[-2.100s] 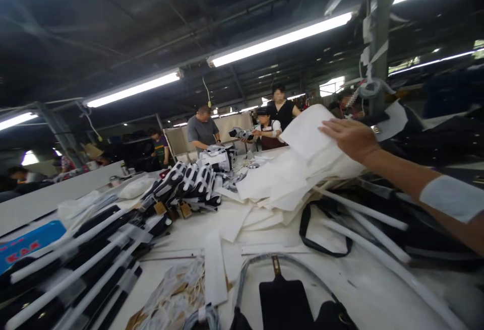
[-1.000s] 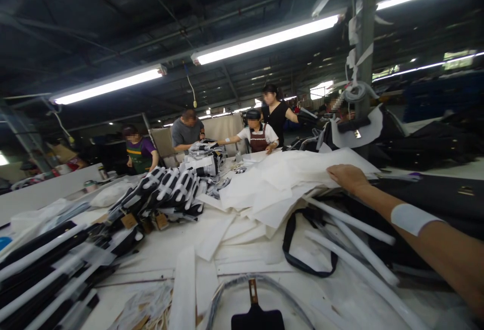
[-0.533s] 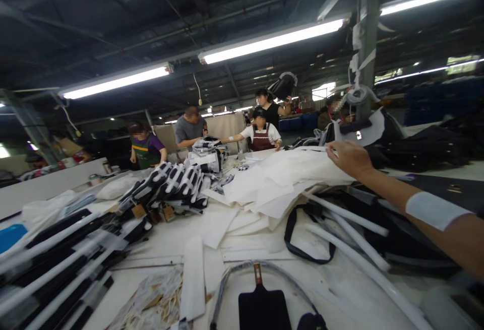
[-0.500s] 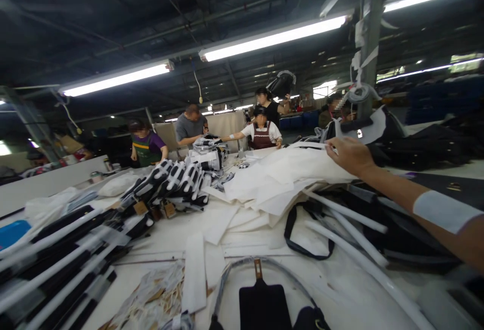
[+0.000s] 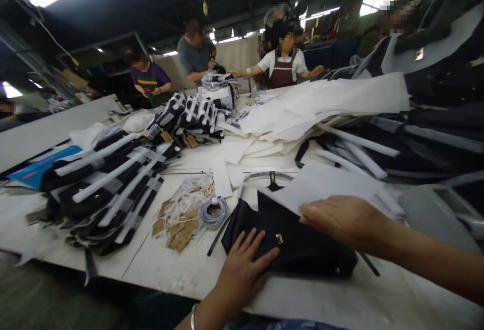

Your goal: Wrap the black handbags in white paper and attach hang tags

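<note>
A black bag [image 5: 302,252] with a small gold clasp lies on the white table in front of me. My left hand [image 5: 245,264] rests on its left part with the fingers spread. Over the bag's right side, my right hand [image 5: 346,219] has its fingers closed on the edge of a white sheet [image 5: 325,184], which stretches behind the bag. Behind the bag is a clear-wrapped handle [image 5: 247,181] with a gold buckle piece. A coil of wrapped grey cord [image 5: 213,213] lies just left of the bag.
Brown tags with white strings [image 5: 181,232] lie left of the coil. Wrapped black bags [image 5: 109,184] are piled at the left, others farther back. White sheets [image 5: 287,113] and black material [image 5: 446,133] lie at the back right. Several people stand across the table.
The view has tilted down and now shows my left hand on the black bag. My right hand has come from the stack of sheets to the bag, bringing a white sheet.
</note>
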Motion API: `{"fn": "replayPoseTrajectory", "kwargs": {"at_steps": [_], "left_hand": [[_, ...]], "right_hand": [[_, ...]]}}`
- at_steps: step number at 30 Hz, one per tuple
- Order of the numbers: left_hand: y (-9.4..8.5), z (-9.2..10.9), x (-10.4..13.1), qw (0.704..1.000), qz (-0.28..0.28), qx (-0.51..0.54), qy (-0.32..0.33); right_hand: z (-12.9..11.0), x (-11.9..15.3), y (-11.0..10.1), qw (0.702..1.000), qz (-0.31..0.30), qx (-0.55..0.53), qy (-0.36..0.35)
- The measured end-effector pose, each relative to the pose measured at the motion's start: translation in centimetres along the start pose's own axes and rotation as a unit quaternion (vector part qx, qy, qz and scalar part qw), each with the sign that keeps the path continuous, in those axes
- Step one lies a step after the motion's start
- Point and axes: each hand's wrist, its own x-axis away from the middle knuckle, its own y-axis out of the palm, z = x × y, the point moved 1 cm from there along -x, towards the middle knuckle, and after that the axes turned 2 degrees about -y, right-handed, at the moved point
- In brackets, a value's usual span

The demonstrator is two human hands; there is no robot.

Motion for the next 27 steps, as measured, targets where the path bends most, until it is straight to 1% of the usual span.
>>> {"fn": "replayPoseTrajectory", "kwargs": {"at_steps": [2, 3, 6, 8, 10, 11, 13, 15, 16, 17, 18, 20, 21, 22, 24, 25, 27], "left_hand": [[-0.2, 0.1, 0.0, 1.000, 0.002, 0.028, -0.006], [-0.3, 0.1, -0.1, 0.999, 0.011, 0.047, -0.007], [-1.1, 0.3, -0.9, 0.994, 0.051, 0.095, 0.017], [-1.7, 0.4, -1.8, 0.991, 0.074, 0.104, 0.043], [-1.8, 0.3, -2.5, 0.988, 0.097, 0.100, 0.060], [-1.6, 0.1, -2.8, 0.987, 0.107, 0.095, 0.074], [-0.5, -0.3, -3.1, 0.983, 0.119, 0.082, 0.110], [1.4, -0.6, -3.0, 0.981, 0.114, 0.068, 0.144], [2.5, -0.7, -3.0, 0.978, 0.125, 0.062, 0.154], [3.5, -0.8, -2.9, 0.975, 0.150, 0.055, 0.156], [4.4, -0.7, -2.8, 0.969, 0.187, 0.048, 0.151], [5.6, -0.5, -2.8, 0.949, 0.283, 0.035, 0.131], [5.8, -0.3, -2.8, 0.938, 0.324, 0.031, 0.119], [5.7, -0.1, -2.8, 0.930, 0.348, 0.031, 0.109], [5.1, 0.2, -2.9, 0.930, 0.350, 0.041, 0.100], [4.6, 0.4, -2.8, 0.937, 0.333, 0.046, 0.098], [3.6, 0.5, -2.4, 0.958, 0.269, 0.055, 0.085]], "right_hand": [[-1.7, 0.3, 2.9, 0.998, -0.054, 0.006, -0.012], [-2.2, 0.4, 3.9, 0.997, -0.072, 0.008, -0.020], [-2.5, 0.7, 5.6, 0.995, -0.090, -0.041, -0.005], [-2.4, 1.2, 6.4, 0.992, -0.097, -0.079, 0.013], [-2.0, 2.0, 7.6, 0.991, -0.089, -0.095, 0.028], [-1.8, 2.4, 8.5, 0.992, -0.079, -0.095, 0.028], [-1.3, 3.5, 10.4, 0.994, -0.059, -0.089, 0.009], [-1.1, 4.5, 12.2, 0.995, -0.052, -0.079, -0.008], [-1.0, 4.9, 13.0, 0.996, -0.050, -0.075, -0.010], [-1.0, 5.2, 13.5, 0.996, -0.047, -0.072, -0.008], [-1.0, 5.4, 13.9, 0.997, -0.042, -0.071, -0.005], [-1.0, 5.6, 14.3, 0.997, -0.034, -0.076, 0.002], [-1.0, 5.6, 14.3, 0.996, -0.032, -0.082, 0.006], [-0.9, 5.5, 14.3, 0.995, -0.033, -0.090, 0.010], [-0.7, 5.3, 14.0, 0.992, -0.041, -0.113, 0.025], [-0.6, 5.1, 13.8, 0.990, -0.046, -0.127, 0.039], [-0.5, 4.6, 13.1, 0.983, -0.047, -0.158, 0.076]]}}
